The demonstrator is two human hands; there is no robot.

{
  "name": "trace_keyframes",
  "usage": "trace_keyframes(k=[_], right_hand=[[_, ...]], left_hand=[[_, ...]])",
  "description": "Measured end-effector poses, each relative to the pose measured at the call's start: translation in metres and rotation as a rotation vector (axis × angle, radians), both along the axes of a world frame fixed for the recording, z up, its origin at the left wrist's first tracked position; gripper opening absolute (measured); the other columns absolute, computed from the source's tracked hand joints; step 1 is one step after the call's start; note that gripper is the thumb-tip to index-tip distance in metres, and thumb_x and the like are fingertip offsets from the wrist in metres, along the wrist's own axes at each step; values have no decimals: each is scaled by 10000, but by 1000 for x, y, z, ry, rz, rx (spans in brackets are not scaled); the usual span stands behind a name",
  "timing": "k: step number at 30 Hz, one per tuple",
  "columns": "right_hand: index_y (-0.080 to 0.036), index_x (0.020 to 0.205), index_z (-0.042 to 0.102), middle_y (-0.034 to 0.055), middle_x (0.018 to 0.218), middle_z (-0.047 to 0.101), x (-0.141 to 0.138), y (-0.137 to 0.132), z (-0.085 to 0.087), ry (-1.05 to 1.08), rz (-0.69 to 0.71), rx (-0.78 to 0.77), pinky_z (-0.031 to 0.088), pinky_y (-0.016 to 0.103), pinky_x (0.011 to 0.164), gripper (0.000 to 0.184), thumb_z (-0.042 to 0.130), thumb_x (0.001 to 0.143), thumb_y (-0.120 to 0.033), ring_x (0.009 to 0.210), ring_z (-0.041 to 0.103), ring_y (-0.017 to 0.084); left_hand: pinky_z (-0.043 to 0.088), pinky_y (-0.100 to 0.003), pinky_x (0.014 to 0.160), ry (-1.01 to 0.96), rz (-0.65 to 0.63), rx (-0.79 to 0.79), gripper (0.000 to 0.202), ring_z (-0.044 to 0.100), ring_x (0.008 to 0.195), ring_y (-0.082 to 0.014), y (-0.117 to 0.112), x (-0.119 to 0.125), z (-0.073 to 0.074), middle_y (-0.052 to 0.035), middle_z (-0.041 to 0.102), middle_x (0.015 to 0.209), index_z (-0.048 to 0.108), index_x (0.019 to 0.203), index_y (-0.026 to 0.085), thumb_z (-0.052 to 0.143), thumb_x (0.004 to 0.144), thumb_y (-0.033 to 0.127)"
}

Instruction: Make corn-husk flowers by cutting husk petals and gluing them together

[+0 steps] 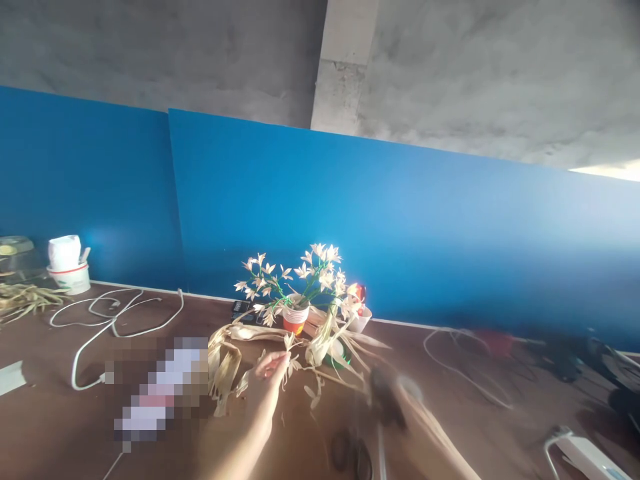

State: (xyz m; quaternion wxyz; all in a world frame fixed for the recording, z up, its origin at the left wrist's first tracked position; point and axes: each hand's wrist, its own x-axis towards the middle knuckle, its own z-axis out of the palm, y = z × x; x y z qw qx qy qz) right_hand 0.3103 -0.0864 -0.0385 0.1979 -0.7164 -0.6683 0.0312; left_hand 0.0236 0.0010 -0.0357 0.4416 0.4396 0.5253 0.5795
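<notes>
My left hand [273,370] is pinched on a small pale husk flower [289,341], its petals pointing up. My right hand [411,395] is smeared by motion at the right of the husks, so its fingers cannot be made out. Close beside it is a dark blurred object [385,393] of unclear kind. Behind my left hand, a paper cup [296,317] holds several cream flowers [320,270] on green stems. Dried corn husks [323,340] lie around the cup, and loose husk pieces [315,390] rest on the brown table.
A blue partition [300,187] closes off the table's back edge. White cables [113,320] loop at the left, near a white tub [73,277] and more dried husks [30,300]. A pixelated object [165,387] lies left of my hand. Dark items [620,373] stand far right.
</notes>
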Motion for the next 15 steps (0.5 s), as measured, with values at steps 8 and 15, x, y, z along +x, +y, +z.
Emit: trace_keyframes(k=[8, 15], right_hand=[[-225, 914, 735, 139, 1078, 717, -37, 11, 31, -257, -57, -83, 447, 405, 833, 334, 508, 705, -99, 1013, 639, 324], [-180, 636, 689, 89, 726, 728, -127, 61, 42, -19, 168, -139, 376, 274, 593, 193, 552, 746, -99, 706, 670, 231]], left_hand=[[483, -299, 673, -121, 42, -5, 483, 649, 768, -237, -3, -1, 8, -57, 732, 762, 742, 793, 182, 745, 593, 622], [491, -311, 680, -112, 38, 0, 528, 643, 748, -239, 1, -4, 7, -57, 726, 736, 739, 780, 174, 740, 567, 656]])
